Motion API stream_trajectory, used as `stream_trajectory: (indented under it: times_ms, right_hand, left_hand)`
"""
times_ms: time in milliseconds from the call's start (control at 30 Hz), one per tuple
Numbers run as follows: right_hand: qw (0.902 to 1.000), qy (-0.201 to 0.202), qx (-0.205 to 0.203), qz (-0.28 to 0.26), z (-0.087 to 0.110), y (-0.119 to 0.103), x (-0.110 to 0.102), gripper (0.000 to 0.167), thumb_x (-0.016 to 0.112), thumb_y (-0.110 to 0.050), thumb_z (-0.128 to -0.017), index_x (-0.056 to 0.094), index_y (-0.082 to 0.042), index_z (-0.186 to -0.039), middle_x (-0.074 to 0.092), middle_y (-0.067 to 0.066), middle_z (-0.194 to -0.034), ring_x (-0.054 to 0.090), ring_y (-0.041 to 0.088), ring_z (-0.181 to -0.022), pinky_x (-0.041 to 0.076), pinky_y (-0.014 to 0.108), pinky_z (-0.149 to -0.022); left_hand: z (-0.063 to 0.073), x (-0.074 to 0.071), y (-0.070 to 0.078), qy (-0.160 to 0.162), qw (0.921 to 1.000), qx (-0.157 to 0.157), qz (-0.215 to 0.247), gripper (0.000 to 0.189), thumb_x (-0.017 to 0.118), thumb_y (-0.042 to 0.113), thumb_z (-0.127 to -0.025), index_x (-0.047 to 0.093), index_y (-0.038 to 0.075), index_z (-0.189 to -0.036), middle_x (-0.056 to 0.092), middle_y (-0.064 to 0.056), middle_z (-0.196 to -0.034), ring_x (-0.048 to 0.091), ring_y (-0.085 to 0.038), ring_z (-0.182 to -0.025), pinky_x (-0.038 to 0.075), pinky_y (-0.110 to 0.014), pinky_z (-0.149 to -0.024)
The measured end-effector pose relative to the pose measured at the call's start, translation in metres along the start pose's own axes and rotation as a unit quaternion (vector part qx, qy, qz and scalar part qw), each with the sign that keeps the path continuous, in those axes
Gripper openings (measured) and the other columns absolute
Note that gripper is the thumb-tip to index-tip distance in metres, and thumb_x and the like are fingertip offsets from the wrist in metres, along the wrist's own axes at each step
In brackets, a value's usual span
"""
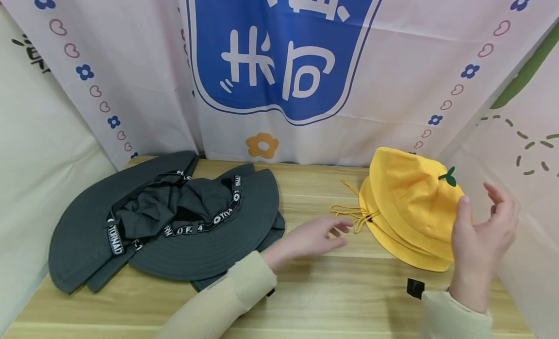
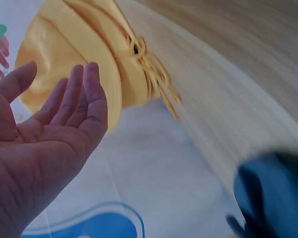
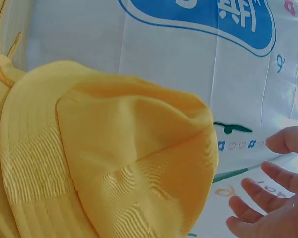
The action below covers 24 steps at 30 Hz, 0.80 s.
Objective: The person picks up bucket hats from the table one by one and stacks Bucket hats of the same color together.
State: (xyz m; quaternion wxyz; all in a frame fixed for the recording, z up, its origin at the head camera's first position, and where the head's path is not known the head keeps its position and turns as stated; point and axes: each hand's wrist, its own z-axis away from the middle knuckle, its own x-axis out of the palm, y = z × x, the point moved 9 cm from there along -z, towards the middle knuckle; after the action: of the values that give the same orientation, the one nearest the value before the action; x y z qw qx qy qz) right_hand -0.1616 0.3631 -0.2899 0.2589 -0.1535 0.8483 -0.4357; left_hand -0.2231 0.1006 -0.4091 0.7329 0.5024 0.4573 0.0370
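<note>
On the right of the table, in the head view, lie yellow bucket hats, stacked brim to brim, with yellow cords at their left and a green sprout on the crown. My left hand reaches toward the cords, fingers relaxed and holding nothing. Beside the crown, on the far side, is my right hand, its fingers loosely spread. In the right wrist view a gap shows between the yellow crown and the right hand. The left wrist view shows the left palm in front of the yellow brims.
Dark grey brimmed hats with black lettered bands lie overlapped on the left of the wooden table. Printed cloth hangs along the back edge, and pale cloth walls rise at both sides.
</note>
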Motion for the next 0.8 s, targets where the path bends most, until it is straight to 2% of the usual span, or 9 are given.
stream_trajectory:
  times_ms: [133,233,300,367,500,600,700,800]
  right_hand:
    - [0.9971,0.041,-0.052,-0.039,0.007,-0.019,-0.001,0.031,0.058,-0.009,-0.095,0.065,-0.016,-0.123,0.052,-0.028,-0.112,0.050,-0.005,-0.112,0.037,0.022,-0.111]
    - [0.9911,0.053,-0.096,-0.074,0.014,-0.033,0.003,0.027,0.056,-0.005,-0.094,0.070,-0.011,-0.116,0.059,-0.027,-0.105,0.056,-0.003,-0.105,0.039,0.023,-0.107]
    - [0.9877,0.045,-0.119,-0.091,0.019,-0.041,0.011,0.024,0.056,-0.004,-0.094,0.071,-0.006,-0.112,0.062,-0.027,-0.102,0.058,-0.004,-0.100,0.040,0.022,-0.101]
    - [0.9857,0.020,-0.126,-0.110,0.025,-0.046,0.022,0.022,0.057,-0.003,-0.093,0.071,-0.002,-0.110,0.064,-0.026,-0.100,0.059,-0.004,-0.096,0.041,0.020,-0.096]
    - [0.9794,-0.061,-0.146,-0.125,0.040,-0.056,0.053,0.023,0.059,0.001,-0.093,0.067,0.006,-0.114,0.065,-0.018,-0.104,0.059,-0.004,-0.094,0.044,0.013,-0.086]
    - [0.9705,-0.136,-0.165,-0.110,0.057,-0.062,0.080,0.024,0.060,0.001,-0.094,0.066,0.004,-0.117,0.068,-0.005,-0.109,0.059,-0.006,-0.094,0.044,0.008,-0.075]
    - [0.9572,-0.218,-0.168,-0.091,0.076,-0.063,0.109,0.026,0.062,0.000,-0.094,0.064,0.002,-0.120,0.069,0.008,-0.113,0.057,-0.011,-0.090,0.043,0.006,-0.066]
    - [0.9376,-0.305,-0.149,-0.073,0.096,-0.061,0.140,0.030,0.064,-0.006,-0.096,0.061,-0.002,-0.125,0.069,0.011,-0.118,0.061,-0.006,-0.088,0.048,0.010,-0.064]
  left_hand:
    - [0.029,-0.025,-0.020,0.009,0.9997,-0.020,0.008,0.043,0.057,0.024,-0.103,0.052,0.018,-0.145,0.064,-0.003,-0.135,0.062,-0.015,-0.120,0.051,-0.029,-0.101]
    - [0.052,-0.048,-0.034,0.036,0.9989,-0.029,0.003,0.042,0.057,0.025,-0.103,0.053,0.015,-0.144,0.066,-0.005,-0.132,0.064,-0.016,-0.117,0.053,-0.034,-0.099]
    - [0.067,-0.064,-0.045,0.056,0.9978,-0.035,-0.009,0.042,0.057,0.025,-0.102,0.054,0.014,-0.143,0.067,-0.005,-0.130,0.065,-0.016,-0.114,0.053,-0.035,-0.097]
    - [0.084,-0.078,-0.055,0.071,0.9960,-0.049,-0.025,0.042,0.058,0.026,-0.102,0.055,0.013,-0.142,0.067,-0.006,-0.129,0.065,-0.018,-0.113,0.054,-0.038,-0.095]
    - [0.114,-0.102,-0.082,0.079,0.9893,-0.106,-0.061,0.047,0.059,0.031,-0.102,0.052,0.013,-0.144,0.062,-0.008,-0.138,0.060,-0.025,-0.125,0.050,-0.046,-0.102]
    - [0.134,-0.116,-0.102,0.083,0.9818,-0.147,-0.086,0.052,0.060,0.032,-0.101,0.049,0.009,-0.146,0.057,-0.012,-0.144,0.054,-0.031,-0.133,0.046,-0.051,-0.108]
    - [0.148,-0.128,-0.116,0.089,0.9733,-0.179,-0.113,0.053,0.060,0.030,-0.101,0.049,0.005,-0.145,0.057,-0.018,-0.142,0.054,-0.035,-0.132,0.045,-0.053,-0.107]
    - [0.157,-0.137,-0.125,0.093,0.9648,-0.208,-0.130,0.054,0.063,0.029,-0.099,0.050,0.003,-0.144,0.059,-0.020,-0.139,0.055,-0.037,-0.128,0.046,-0.053,-0.104]
